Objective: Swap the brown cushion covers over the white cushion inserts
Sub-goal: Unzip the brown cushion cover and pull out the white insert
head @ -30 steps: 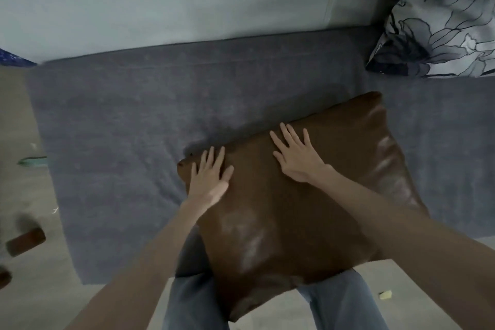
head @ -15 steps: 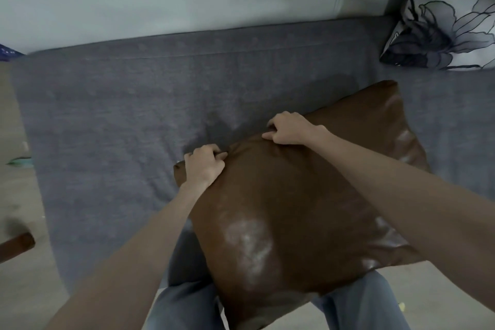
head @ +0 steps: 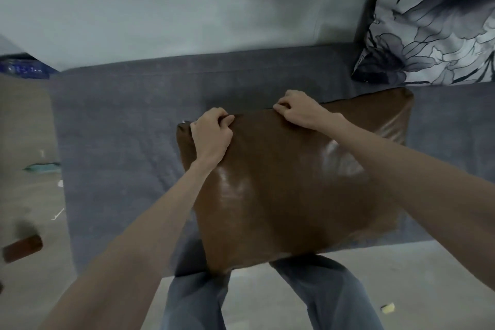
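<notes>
A shiny brown cushion (head: 284, 190) lies on the grey sofa seat (head: 120, 142), its near edge hanging over my knees. My left hand (head: 211, 134) grips the cover's far edge near the left corner, fingers curled into the material. My right hand (head: 297, 108) pinches the same far edge further right. A small bit of white shows at the far left corner (head: 184, 122). The insert is otherwise hidden inside the cover.
A floral grey-and-white pillow (head: 434, 24) leans at the sofa's back right. The pale sofa backrest (head: 187, 8) rises behind the seat. On the floor at left lie a brown block (head: 22, 248) and a teal scrap (head: 42, 167).
My hands went from lying flat on the cushion to curling and gripping its far edge. The cushion has turned a little, its far edge now more level.
</notes>
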`<state>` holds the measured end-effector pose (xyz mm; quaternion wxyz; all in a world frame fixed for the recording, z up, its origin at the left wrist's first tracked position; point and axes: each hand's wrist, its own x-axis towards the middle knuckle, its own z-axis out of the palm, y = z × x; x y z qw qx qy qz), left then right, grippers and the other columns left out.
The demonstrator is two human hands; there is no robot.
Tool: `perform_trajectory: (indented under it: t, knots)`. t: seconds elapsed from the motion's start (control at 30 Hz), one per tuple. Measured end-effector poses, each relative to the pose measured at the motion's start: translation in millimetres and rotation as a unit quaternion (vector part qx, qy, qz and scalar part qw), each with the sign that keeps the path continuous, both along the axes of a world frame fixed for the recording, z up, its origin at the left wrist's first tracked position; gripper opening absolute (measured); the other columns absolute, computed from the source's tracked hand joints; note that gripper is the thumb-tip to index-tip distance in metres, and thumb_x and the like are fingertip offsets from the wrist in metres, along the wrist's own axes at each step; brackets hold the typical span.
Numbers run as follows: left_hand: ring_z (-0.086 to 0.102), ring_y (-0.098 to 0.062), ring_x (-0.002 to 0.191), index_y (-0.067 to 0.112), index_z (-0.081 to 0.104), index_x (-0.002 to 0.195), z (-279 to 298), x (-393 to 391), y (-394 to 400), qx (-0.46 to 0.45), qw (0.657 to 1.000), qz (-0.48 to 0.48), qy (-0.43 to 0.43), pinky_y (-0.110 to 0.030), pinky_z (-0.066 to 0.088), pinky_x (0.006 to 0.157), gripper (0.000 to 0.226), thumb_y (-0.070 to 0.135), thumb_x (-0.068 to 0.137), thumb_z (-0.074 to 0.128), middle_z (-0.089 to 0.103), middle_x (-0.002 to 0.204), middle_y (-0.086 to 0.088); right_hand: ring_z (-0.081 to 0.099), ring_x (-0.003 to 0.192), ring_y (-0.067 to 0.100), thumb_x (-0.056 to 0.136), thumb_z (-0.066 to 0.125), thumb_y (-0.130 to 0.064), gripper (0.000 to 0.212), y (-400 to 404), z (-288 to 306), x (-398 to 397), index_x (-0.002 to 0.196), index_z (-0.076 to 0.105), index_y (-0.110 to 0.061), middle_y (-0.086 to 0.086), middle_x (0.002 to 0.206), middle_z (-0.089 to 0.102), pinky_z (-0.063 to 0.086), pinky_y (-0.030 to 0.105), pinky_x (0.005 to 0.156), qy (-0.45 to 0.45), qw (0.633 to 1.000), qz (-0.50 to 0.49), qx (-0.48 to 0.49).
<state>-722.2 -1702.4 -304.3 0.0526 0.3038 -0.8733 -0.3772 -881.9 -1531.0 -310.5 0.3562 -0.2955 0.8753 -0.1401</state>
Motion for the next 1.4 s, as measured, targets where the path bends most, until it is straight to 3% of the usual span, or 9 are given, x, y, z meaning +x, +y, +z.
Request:
perform_trajectory:
  t: [0.17, 0.43, 0.63, 0.83, 0.93, 1.07, 1.17, 1.23, 1.4]
  knots:
    - [0.056, -0.015, 0.075, 0.007, 0.066, 0.077, 72.3, -21.9, -16.6, -0.008, 0.996, -0.029, 0.086, -0.040, 0.048, 0.075, 0.015, 0.015, 0.088, 0.060, 0.062, 0.075, 0.001, 0.050, 0.122, 0.024, 0.093, 0.038, -0.059, 0.055, -7.5, 79.0, -13.3, 0.136, 0.050, -0.025, 0.003, 0.136, 0.054, 0.039, 0.038, 0.101, -0.015, 0.999, 0.028, -0.019]
    - [0.057, -0.020, 0.071, 0.006, 0.064, 0.071, 154.6, -17.7, -54.2, -0.060, 0.983, -0.046, 0.169, -0.035, 0.045, 0.070, 0.012, 0.007, 0.083, 0.063, 0.063, 0.070, -0.004, 0.054, 0.114, 0.022, 0.091, 0.056, -0.045, 0.046, -40.5, 175.3, -6.6, 0.128, 0.057, -0.019, 0.003, 0.125, 0.061, 0.043, 0.039, 0.098, 0.070, 0.990, 0.063, -0.104]
    - [0.058, -0.024, 0.076, 0.009, 0.064, 0.074, 186.4, 20.9, -94.9, -0.123, 0.978, -0.040, 0.166, -0.049, 0.046, 0.079, 0.011, 0.008, 0.085, 0.062, 0.061, 0.074, 0.003, 0.048, 0.124, 0.028, 0.096, 0.044, -0.043, 0.048, -94.8, 192.9, 31.6, 0.136, 0.047, -0.018, 0.007, 0.133, 0.055, 0.035, 0.041, 0.105, 0.144, 0.979, 0.080, -0.121]
    - [0.059, -0.018, 0.091, 0.018, 0.065, 0.083, 150.3, 89.1, -133.6, -0.197, 0.977, -0.049, 0.067, -0.042, 0.031, 0.102, 0.009, 0.019, 0.090, 0.061, 0.063, 0.085, 0.006, 0.030, 0.139, 0.018, 0.102, 0.028, -0.040, 0.047, -146.9, 154.3, 94.2, 0.145, 0.035, -0.024, -0.001, 0.148, 0.039, 0.010, 0.040, 0.119, 0.104, 0.982, 0.130, -0.091]
    - [0.059, -0.020, 0.105, 0.018, 0.070, 0.092, 120.7, 133.1, -151.1, -0.139, 0.989, -0.042, 0.007, -0.043, 0.025, 0.109, 0.007, 0.021, 0.089, 0.065, 0.065, 0.097, 0.004, 0.027, 0.142, 0.019, 0.102, 0.027, -0.037, 0.048, -156.7, 127.9, 133.6, 0.147, 0.030, -0.023, 0.000, 0.150, 0.035, 0.009, 0.041, 0.121, 0.137, 0.971, 0.187, -0.056]
    - [0.045, -0.023, 0.125, 0.022, 0.068, 0.111, 98.3, 174.1, -191.0, -0.095, 0.994, 0.042, 0.043, -0.038, 0.030, 0.109, 0.023, 0.028, 0.089, 0.064, 0.055, 0.129, -0.002, 0.031, 0.139, 0.021, 0.101, 0.024, -0.039, 0.049, -176.7, 114.1, 161.7, 0.145, 0.034, -0.019, 0.003, 0.147, 0.040, 0.009, 0.043, 0.120, 0.177, 0.969, 0.159, -0.058]
    - [0.038, -0.015, 0.134, 0.023, 0.052, 0.133, 90.9, 184.4, -214.0, 0.149, 0.962, 0.216, 0.079, -0.028, 0.028, 0.112, 0.039, 0.029, 0.095, 0.057, 0.045, 0.143, 0.000, 0.032, 0.139, 0.021, 0.101, 0.025, -0.039, 0.050, -186.9, 113.5, 162.0, 0.144, 0.036, -0.016, 0.004, 0.147, 0.041, 0.008, 0.042, 0.120, 0.197, 0.970, 0.134, -0.047]
    - [0.048, -0.021, 0.128, 0.016, 0.053, 0.132, 86.4, 182.3, -218.9, 0.296, 0.917, 0.258, 0.076, -0.038, 0.036, 0.112, 0.037, 0.028, 0.097, 0.054, 0.055, 0.135, -0.005, 0.031, 0.140, 0.021, 0.102, 0.024, -0.038, 0.050, -193.6, 115.5, 163.8, 0.145, 0.036, -0.016, 0.005, 0.147, 0.040, 0.007, 0.041, 0.121, 0.197, 0.971, 0.130, -0.041]
    - [0.063, -0.021, 0.094, 0.021, 0.070, 0.096, 78.8, 183.7, -222.1, 0.292, 0.920, 0.246, 0.086, -0.054, 0.048, 0.091, 0.024, 0.039, 0.091, 0.055, 0.070, 0.093, -0.002, 0.035, 0.135, 0.023, 0.102, 0.029, -0.037, 0.047, -231.3, 125.0, 180.8, 0.144, 0.037, -0.017, 0.006, 0.143, 0.043, 0.016, 0.040, 0.119, 0.175, 0.970, 0.157, -0.064]
